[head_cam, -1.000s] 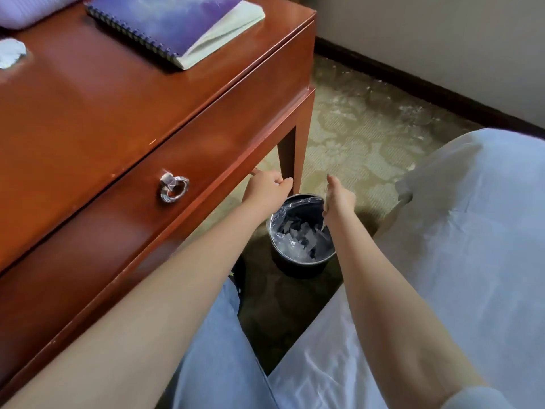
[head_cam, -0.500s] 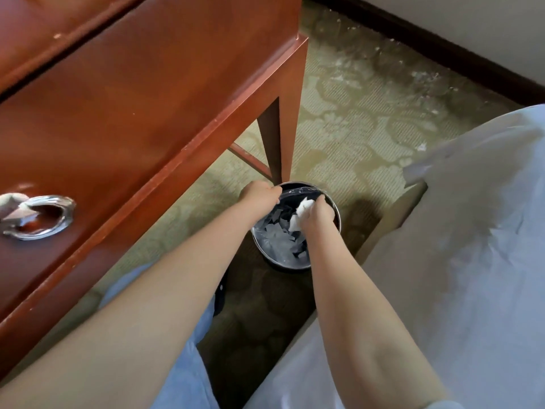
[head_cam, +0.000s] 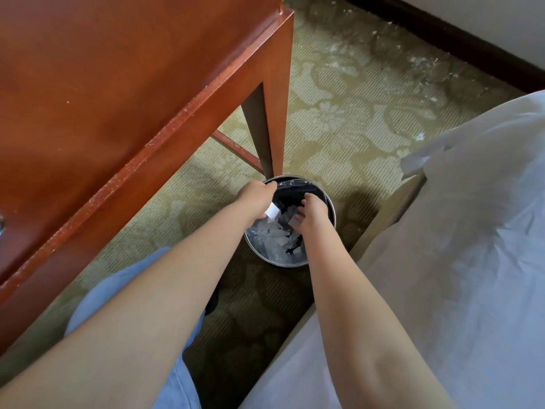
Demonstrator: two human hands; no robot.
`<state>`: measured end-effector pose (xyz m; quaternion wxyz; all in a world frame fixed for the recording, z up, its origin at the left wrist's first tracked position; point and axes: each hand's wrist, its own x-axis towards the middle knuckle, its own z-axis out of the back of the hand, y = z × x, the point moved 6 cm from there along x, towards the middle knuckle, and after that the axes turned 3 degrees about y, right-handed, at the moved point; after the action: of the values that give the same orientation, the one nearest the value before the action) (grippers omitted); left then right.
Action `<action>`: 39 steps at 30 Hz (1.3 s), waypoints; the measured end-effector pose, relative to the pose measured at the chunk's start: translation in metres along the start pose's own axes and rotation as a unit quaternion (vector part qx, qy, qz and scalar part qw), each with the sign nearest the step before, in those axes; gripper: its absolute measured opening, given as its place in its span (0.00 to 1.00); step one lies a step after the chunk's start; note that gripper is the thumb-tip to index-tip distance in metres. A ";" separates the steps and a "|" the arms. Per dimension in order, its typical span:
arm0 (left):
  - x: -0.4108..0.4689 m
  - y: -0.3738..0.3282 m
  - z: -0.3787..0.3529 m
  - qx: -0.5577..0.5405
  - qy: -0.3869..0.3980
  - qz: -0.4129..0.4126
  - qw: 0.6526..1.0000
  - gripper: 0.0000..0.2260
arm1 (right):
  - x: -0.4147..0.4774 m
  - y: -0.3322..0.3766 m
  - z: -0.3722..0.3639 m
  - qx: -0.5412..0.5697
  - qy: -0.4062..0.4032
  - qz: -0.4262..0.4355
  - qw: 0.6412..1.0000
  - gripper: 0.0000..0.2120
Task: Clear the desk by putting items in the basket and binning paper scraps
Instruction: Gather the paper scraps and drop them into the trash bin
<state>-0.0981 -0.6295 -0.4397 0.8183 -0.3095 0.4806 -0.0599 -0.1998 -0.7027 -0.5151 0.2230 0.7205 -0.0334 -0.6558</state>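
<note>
Right hand (head_cam: 313,214) sunk deeper into bin (head_cam: 330,202) than half-second ago, fingers spread, gripping nothing; fingertips hard to make out. Left hand (head_cam: 257,199) over bin's left rim, fist curled round white paper scrap (head_cam: 272,214). Desk leg (head_cam: 275,119) behind bin.

A red-brown wooden desk (head_cam: 118,98) fills the space left of and beyond the left hand (head_cam: 256,199), and its tapered leg (head_cam: 272,128) comes down just beyond that hand. Worn olive carpet (head_cam: 339,113) with a pale floral pattern runs beyond both hands to a dark skirting board (head_cam: 442,28) under a pale wall (head_cam: 516,19). Right of the right hand (head_cam: 314,215) lies a bed (head_cam: 457,246) in white sheets. The light is soft and even.
</note>
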 end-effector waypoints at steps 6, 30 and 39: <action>-0.004 -0.001 -0.002 0.016 0.032 0.000 0.999 0.12 | 0.005 0.005 0.001 -0.026 -0.008 0.014 1.000 0.16; -0.169 -0.030 0.078 -0.015 -0.122 -0.252 0.960 0.07 | -0.187 0.031 -0.012 -0.033 0.069 0.236 0.969 0.12; -0.328 -0.041 0.160 -0.104 -0.170 -0.461 0.865 0.06 | -0.381 0.026 -0.047 -0.079 0.183 0.467 0.861 0.06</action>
<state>-0.1325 -0.4604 -0.1155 0.7296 -0.5844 0.1405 -0.3262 -0.2008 -0.5837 -0.1493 0.5615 0.7073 -0.2731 -0.3314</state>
